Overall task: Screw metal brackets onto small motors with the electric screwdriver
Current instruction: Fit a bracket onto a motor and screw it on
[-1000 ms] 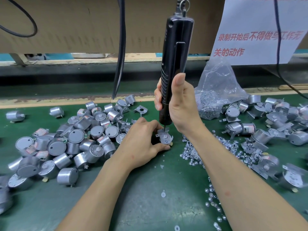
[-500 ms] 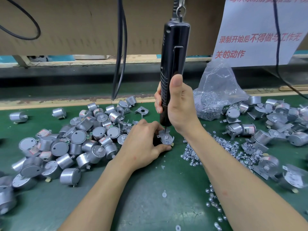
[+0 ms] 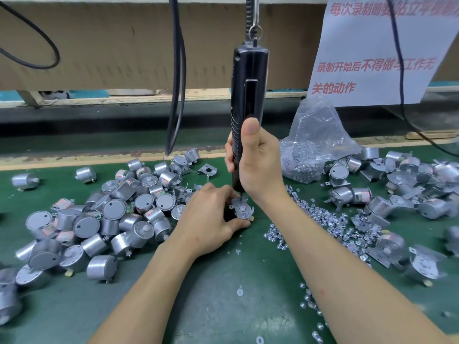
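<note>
Hardly shifted since a second ago: still clamping the electric screwdriver (image 3: 248, 95) upright in the right hand (image 3: 255, 165), fingers wrapped round the ribbed grip and thumb laid up along its front. Still pinching the motor (image 3: 242, 211) down on the green table (image 3: 211, 294) with the left hand (image 3: 211, 214), thumb on the near side, fingers curled over the far side. Still pressing the bit tip onto the far edge of the bracket (image 3: 237, 202) seated on top of that motor, at the middle of the table. Sitting slightly lower in view as a whole, hands and parts together, with more of the hook (image 3: 253, 29) showing above the screwdriver. Hiding most of the motor's body behind the left hand, and the screwdriver's lower barrel behind the right hand. Just beside the left hand, on its left, a heap of bare motors (image 3: 111, 214) lying every which way. Just beyond the left fingers, a loose bracket (image 3: 207, 170). Hanging down ahead of that heap, a loop of black cable (image 3: 177, 95), apart from both hands. Right of the right forearm, a scatter of small screws (image 3: 318, 214), and beyond it a clear bag (image 3: 313, 150) of more. Farther right, fitted motors (image 3: 397, 194) already carrying brackets, some blurred. Behind everything, a cardboard wall (image 3: 111, 45) and a white notice (image 3: 372, 58) with red printing.
</note>
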The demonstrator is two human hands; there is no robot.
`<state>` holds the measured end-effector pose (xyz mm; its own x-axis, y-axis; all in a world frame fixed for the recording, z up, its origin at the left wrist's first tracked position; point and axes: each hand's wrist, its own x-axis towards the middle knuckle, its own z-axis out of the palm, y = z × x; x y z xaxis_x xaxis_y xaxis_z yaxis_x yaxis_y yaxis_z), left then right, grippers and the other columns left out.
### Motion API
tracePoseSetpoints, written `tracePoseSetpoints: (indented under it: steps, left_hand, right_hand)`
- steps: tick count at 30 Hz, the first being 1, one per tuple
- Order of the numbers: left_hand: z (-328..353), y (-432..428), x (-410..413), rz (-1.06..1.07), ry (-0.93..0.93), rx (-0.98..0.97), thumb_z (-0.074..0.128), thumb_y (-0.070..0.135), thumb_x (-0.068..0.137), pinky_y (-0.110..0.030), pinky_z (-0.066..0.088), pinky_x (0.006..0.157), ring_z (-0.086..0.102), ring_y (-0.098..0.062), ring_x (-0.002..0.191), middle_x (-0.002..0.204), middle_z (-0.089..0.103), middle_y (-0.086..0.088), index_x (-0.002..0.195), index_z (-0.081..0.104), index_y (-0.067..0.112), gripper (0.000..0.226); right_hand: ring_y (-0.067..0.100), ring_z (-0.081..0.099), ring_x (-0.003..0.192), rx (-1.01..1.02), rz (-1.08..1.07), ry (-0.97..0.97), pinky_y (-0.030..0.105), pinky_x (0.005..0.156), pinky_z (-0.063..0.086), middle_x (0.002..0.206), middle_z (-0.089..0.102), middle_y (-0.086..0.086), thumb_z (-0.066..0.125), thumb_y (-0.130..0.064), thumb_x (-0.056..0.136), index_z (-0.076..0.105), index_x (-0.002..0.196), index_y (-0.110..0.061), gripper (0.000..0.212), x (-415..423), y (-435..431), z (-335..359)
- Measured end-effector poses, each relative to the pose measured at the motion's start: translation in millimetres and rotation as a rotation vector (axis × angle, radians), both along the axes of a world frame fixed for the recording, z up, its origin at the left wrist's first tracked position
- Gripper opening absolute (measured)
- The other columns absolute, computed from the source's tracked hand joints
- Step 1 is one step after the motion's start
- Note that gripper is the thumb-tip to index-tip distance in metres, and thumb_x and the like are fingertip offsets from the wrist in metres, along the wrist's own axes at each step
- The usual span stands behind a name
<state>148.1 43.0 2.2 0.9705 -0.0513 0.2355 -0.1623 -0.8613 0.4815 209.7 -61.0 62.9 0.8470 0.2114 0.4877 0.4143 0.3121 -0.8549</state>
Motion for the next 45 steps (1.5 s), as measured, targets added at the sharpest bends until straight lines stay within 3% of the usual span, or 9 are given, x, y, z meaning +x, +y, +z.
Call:
tracePoseSetpoints:
  steps: [11, 17, 20, 24, 28, 32, 39, 42, 45]
  left_hand:
    - [11, -2, -15, 0.054, -0.015, 0.050, 0.074, 0.052, 0.074, -0.041, 0.041, 0.089, 0.056, -0.015, 0.093, 0.089, 0.061, 0.016, 0.090, 0.057, 0.041, 0.026]
    - [8, -25, -40, 0.001, 0.021, -0.432, 0.084, 0.030, 0.071, -0.027, 0.049, 0.071, 0.064, -0.004, 0.077, 0.081, 0.070, 0.017, 0.089, 0.067, 0.041, 0.027]
    - [9, -50, -47, -0.053, -0.002, -0.594, 0.082, 0.029, 0.071, -0.017, 0.051, 0.074, 0.068, -0.003, 0.084, 0.093, 0.073, 0.014, 0.099, 0.069, 0.041, 0.033]
    - [2, -76, -51, -0.085, -0.076, -0.636, 0.080, 0.026, 0.072, -0.030, 0.053, 0.083, 0.068, -0.006, 0.096, 0.105, 0.073, 0.013, 0.115, 0.067, 0.036, 0.046]
    - [4, -86, -51, 0.000, -0.124, -0.580, 0.086, 0.047, 0.062, -0.033, 0.054, 0.071, 0.068, -0.007, 0.086, 0.101, 0.070, 0.020, 0.117, 0.055, 0.046, 0.063]
    - [14, -84, -55, 0.032, -0.272, -0.643, 0.067, 0.073, 0.068, -0.029, 0.045, 0.081, 0.058, -0.009, 0.105, 0.128, 0.054, 0.022, 0.145, 0.028, 0.042, 0.091]
    - [44, -110, -61, 0.220, -0.841, -0.647, 0.054, 0.035, 0.088, -0.023, 0.039, 0.069, 0.049, -0.013, 0.079, 0.099, 0.050, -0.006, 0.112, 0.046, 0.021, 0.029]
    - [49, -125, -58, 0.111, -0.822, -0.553, 0.055, 0.028, 0.090, -0.018, 0.038, 0.066, 0.049, -0.010, 0.072, 0.086, 0.050, 0.000, 0.101, 0.050, 0.016, 0.017]
    - [50, -134, -54, -0.051, -0.587, -0.455, 0.054, 0.031, 0.091, -0.014, 0.042, 0.063, 0.056, -0.007, 0.072, 0.080, 0.055, 0.016, 0.096, 0.055, 0.026, 0.007]
  right_hand:
    - [-0.005, 0.064, 0.090, -0.346, -0.316, 0.099, 0.020, 0.081, 0.050, 0.100, 0.068, -0.015, 0.050, -0.068, 0.087, 0.061, 0.113, -0.020, 0.056, -32, -33, -15]
    - [0.006, 0.066, 0.097, -0.834, -0.214, 0.226, 0.026, 0.088, 0.050, 0.108, 0.073, -0.012, 0.055, -0.044, 0.101, 0.073, 0.109, -0.023, 0.029, -62, -79, -31]
    - [0.009, 0.067, 0.101, -0.866, -0.197, 0.288, 0.022, 0.088, 0.048, 0.110, 0.074, -0.007, 0.057, -0.038, 0.101, 0.075, 0.112, -0.021, 0.028, -69, -94, -29]
    - [0.007, 0.069, 0.088, -0.840, -0.176, 0.349, 0.022, 0.079, 0.053, 0.097, 0.077, -0.002, 0.063, -0.033, 0.098, 0.078, 0.106, -0.022, 0.021, -70, -111, -20]
    - [0.009, 0.072, 0.077, -0.597, -0.144, 0.514, 0.024, 0.072, 0.058, 0.083, 0.078, -0.005, 0.071, -0.020, 0.096, 0.081, 0.091, -0.019, 0.012, -70, -131, -14]
    - [0.018, 0.077, 0.078, -0.281, -0.046, 0.735, 0.035, 0.073, 0.064, 0.084, 0.079, 0.003, 0.072, -0.012, 0.095, 0.076, 0.089, -0.013, 0.007, -69, -153, -14]
    - [0.026, 0.070, 0.099, 0.356, 0.005, 1.041, 0.034, 0.075, 0.063, 0.110, 0.071, 0.021, 0.065, 0.005, 0.089, 0.063, 0.116, 0.010, 0.028, -55, -178, -7]
    - [0.036, 0.063, 0.116, 0.743, -0.073, 1.001, 0.044, 0.092, 0.061, 0.120, 0.059, 0.028, 0.058, -0.001, 0.097, 0.052, 0.127, 0.012, 0.033, -45, -199, 14]
    - [0.051, 0.064, 0.114, 1.248, -0.023, 0.889, 0.047, 0.081, 0.063, 0.125, 0.057, 0.038, 0.037, -0.040, 0.111, 0.044, 0.133, 0.014, 0.059, -40, -211, 28]
